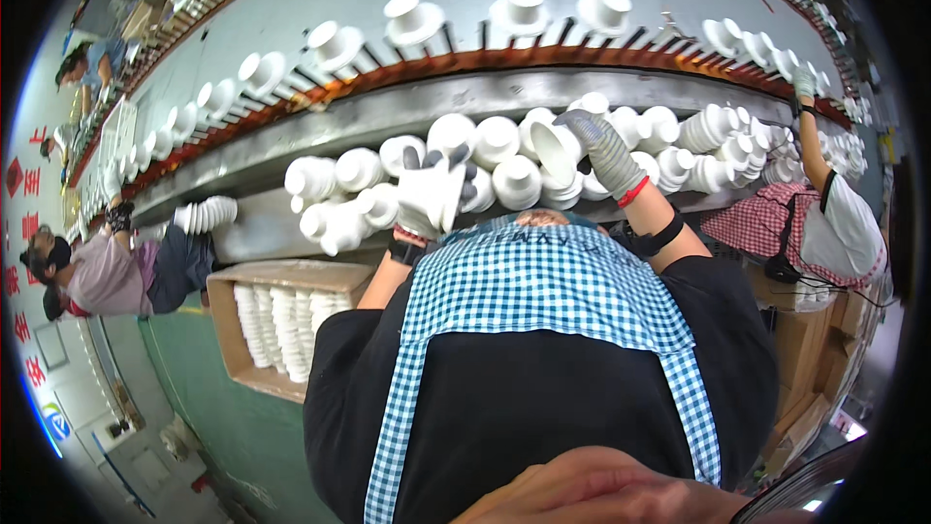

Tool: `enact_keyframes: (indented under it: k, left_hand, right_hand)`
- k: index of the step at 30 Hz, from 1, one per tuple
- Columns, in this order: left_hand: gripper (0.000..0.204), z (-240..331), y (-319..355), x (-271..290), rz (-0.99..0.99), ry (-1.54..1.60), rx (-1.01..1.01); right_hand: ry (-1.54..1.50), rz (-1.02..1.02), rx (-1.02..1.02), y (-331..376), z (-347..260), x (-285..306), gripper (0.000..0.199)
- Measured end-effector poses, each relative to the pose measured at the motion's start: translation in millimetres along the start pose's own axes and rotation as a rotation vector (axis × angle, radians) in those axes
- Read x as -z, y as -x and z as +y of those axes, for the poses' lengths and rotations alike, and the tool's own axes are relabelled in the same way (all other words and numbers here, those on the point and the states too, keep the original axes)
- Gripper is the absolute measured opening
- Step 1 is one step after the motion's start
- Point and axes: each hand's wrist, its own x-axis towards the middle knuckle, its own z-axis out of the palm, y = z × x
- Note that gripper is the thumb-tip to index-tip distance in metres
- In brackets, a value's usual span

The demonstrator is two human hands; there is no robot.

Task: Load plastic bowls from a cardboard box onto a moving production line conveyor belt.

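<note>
My left hand point(417, 224), in a grey knit glove, is closed around a white flanged cup point(438, 196). Its dark fingertips show above the cup, and the palm is hidden behind it. To the right, my gloved right hand point(603, 148) has its fingers bent over the rim of another white flanged cup point(553, 152), which is tilted. Many similar white cups point(517, 181) lie in a heap around both hands, on the near side of a metal rail. Farther right, some cups point(713, 125) are nested in stacks.
Beyond the metal rail point(456, 102) runs a line of dark pegs, several carrying white cups point(414, 18). A cardboard box point(221, 320) of stacked white pieces stands at the left. One co-worker point(107, 277) is on the left, another point(815, 223) on the right, reaching toward the pegs.
</note>
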Motion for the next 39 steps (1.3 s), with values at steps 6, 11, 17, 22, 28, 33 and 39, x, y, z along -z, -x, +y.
enact_keyframes:
  k: [6, 11, 17, 22, 28, 33, 39]
  left_hand:
    - [0.033, 50.6, -5.1, -39.3, -0.492, 0.809, 0.253]
    - [0.028, 74.8, -86.9, -52.3, -0.332, 0.306, 0.100]
    - [0.039, 128.8, -228.9, -123.9, -0.122, 0.223, -0.032]
    - [0.035, 142.5, -285.9, -177.8, -0.234, -0.159, -0.115]
    - [0.023, 95.5, -272.5, -194.5, -0.110, 0.182, -0.064]
    - [0.029, 55.2, -267.1, -201.8, -0.028, 0.581, 0.224]
    - [0.027, 36.2, -267.3, -189.7, 0.090, 0.736, 0.365]
  right_hand:
    - [0.509, 0.075, 0.270, 20.5, 23.2, 89.3, 0.025]
    - [0.867, 0.394, 0.544, -8.9, 4.5, 159.0, 0.019]
    - [0.749, 0.581, 0.452, -128.9, -92.6, 220.0, 0.042]
    - [1.160, 0.213, 0.325, -219.7, -93.4, 217.1, 0.026]
    - [1.157, -0.135, 0.276, -252.2, -51.1, 225.3, 0.045]
    - [0.902, -0.086, 0.266, -215.0, -25.9, 193.1, 0.041]
    - [1.334, 0.048, 0.640, -202.7, -16.5, 130.4, 0.036]
